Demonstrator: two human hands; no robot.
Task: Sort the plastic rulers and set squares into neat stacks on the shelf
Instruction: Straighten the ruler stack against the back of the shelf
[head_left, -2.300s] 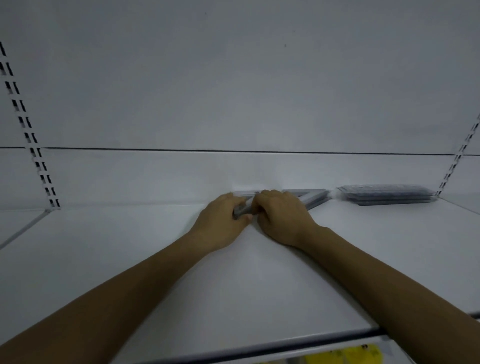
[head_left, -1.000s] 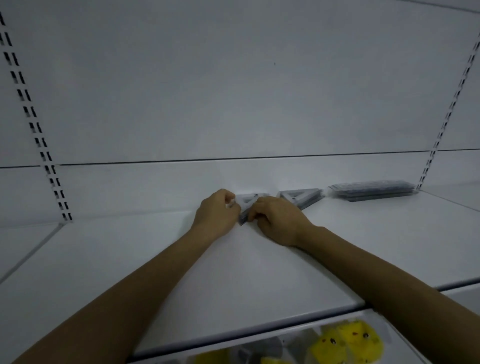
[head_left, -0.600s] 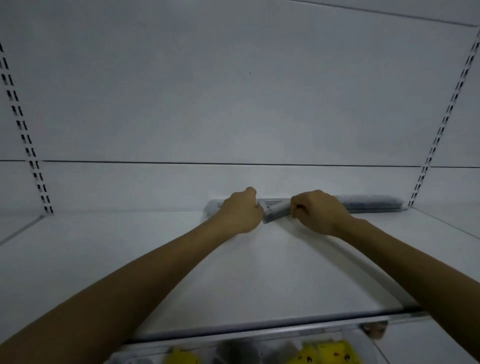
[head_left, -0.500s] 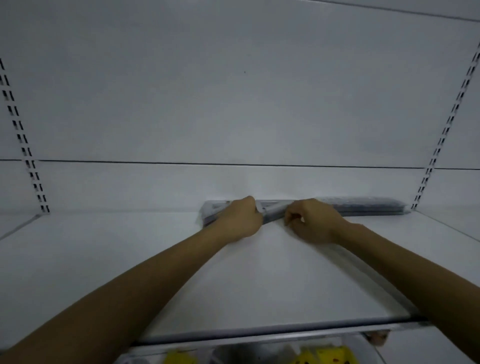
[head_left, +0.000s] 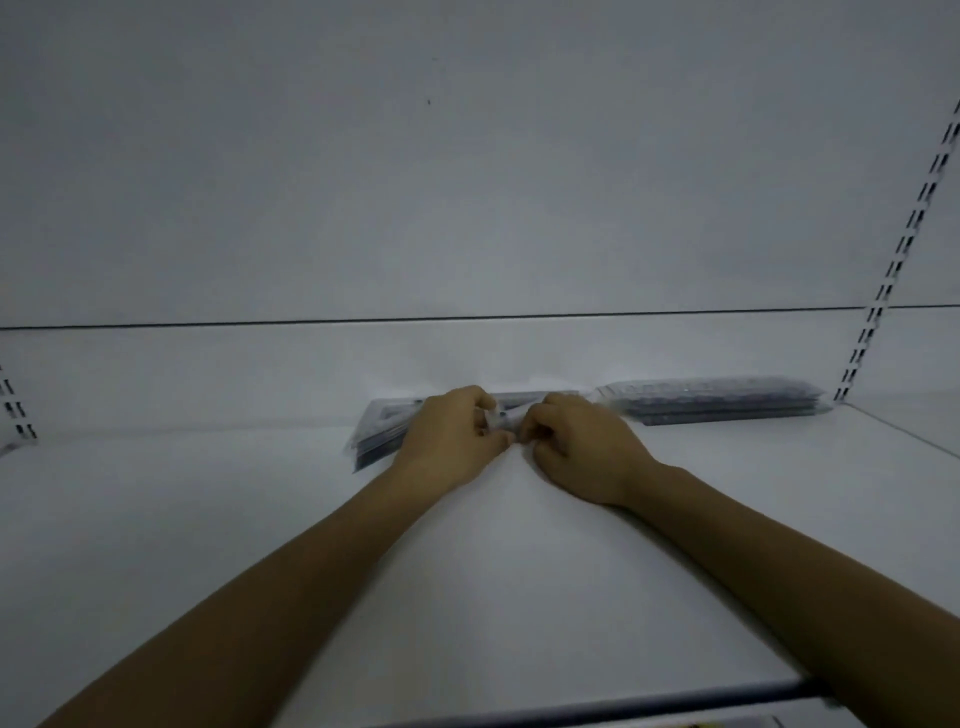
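Here we are squaring the set-square stack (head_left: 382, 428), left hand (head_left: 449, 439) and right hand (head_left: 576, 447) both curled on it; next we'd likely nudge it flush beside the ruler stack (head_left: 717, 402).

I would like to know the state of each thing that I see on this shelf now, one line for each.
left hand: fingers curled, gripping the left stack.
right hand: fingers curled, pinching the same stack beside the left hand.
left stack: lying flat at the back, partly hidden by both hands.
right stack: lying flat at the back, apart from both hands.
shelf: level, carrying both stacks.
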